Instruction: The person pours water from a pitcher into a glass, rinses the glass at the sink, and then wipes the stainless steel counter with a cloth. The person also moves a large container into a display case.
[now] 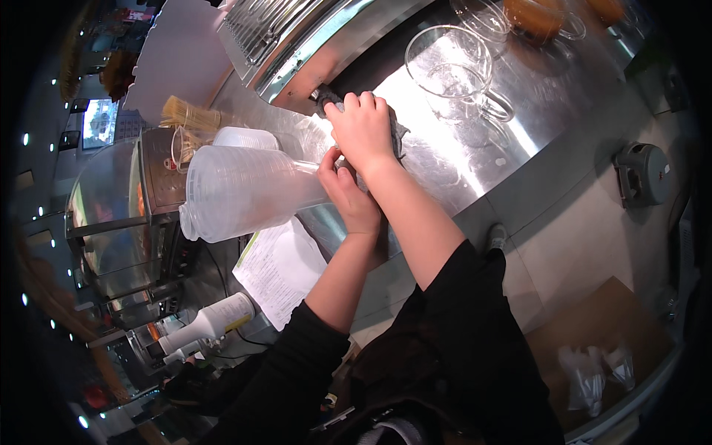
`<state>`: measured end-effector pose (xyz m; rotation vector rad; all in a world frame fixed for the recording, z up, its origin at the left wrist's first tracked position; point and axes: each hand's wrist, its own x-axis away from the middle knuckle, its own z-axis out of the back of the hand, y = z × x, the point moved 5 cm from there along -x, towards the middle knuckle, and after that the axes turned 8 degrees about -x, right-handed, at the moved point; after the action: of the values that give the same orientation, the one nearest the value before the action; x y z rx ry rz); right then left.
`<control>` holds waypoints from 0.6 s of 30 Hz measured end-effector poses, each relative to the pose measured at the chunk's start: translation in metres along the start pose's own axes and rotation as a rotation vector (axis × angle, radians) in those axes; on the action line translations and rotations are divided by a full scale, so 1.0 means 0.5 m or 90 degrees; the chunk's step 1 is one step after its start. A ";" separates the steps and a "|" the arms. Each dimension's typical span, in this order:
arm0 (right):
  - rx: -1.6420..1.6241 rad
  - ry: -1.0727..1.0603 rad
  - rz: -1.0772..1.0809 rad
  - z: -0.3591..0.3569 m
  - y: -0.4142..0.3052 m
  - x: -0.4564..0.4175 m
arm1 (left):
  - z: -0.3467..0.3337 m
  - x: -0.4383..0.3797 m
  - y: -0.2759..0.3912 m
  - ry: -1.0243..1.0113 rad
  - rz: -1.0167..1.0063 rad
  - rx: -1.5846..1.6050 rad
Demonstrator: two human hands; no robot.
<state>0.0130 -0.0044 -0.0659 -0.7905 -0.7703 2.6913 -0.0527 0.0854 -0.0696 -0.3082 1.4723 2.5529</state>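
A dark grey cloth [399, 133] lies bunched under my right hand [364, 130], whose fingers are curled over it on the steel counter [445, 161]. It touches or nearly touches the lower corner of a steel appliance [295, 92]. My left hand [353, 203] is just below the right one, fingers stretched towards the cloth; its palm side is partly hidden, so its grip is unclear. Close beside its fingers, a stack of translucent plastic cups [245, 186] lies on its side. A clear glass pitcher [448, 61] with a handle stands on the counter to the right.
Wooden skewers [189, 114] and a stack of white plastic lids or bowls [245, 138] sit left of the hands. Printed sheets [283, 267] and a white bottle [214, 320] are lower left. Pitchers of orange liquid [534, 19] stand far right; a grey stool [642, 175] is on the floor.
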 end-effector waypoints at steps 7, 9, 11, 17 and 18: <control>-0.022 -0.018 -0.005 0.017 0.002 0.020 | -0.002 -0.002 -0.008 -0.001 0.004 0.064; -0.036 0.039 -0.003 0.019 0.005 0.023 | -0.003 -0.001 -0.007 0.003 0.005 0.074; -0.041 0.053 -0.012 0.020 0.009 0.027 | -0.003 0.001 -0.011 0.006 0.014 0.062; -0.094 0.078 -0.021 0.036 0.014 0.035 | -0.007 0.005 -0.022 -0.005 0.038 0.101; -0.089 0.058 -0.031 0.032 0.013 0.031 | -0.007 0.005 -0.022 -0.001 0.039 0.106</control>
<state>-0.0092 -0.0109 -0.0648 -0.9077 -0.9517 2.5608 -0.0519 0.0879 -0.0808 -0.2407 1.7062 2.4544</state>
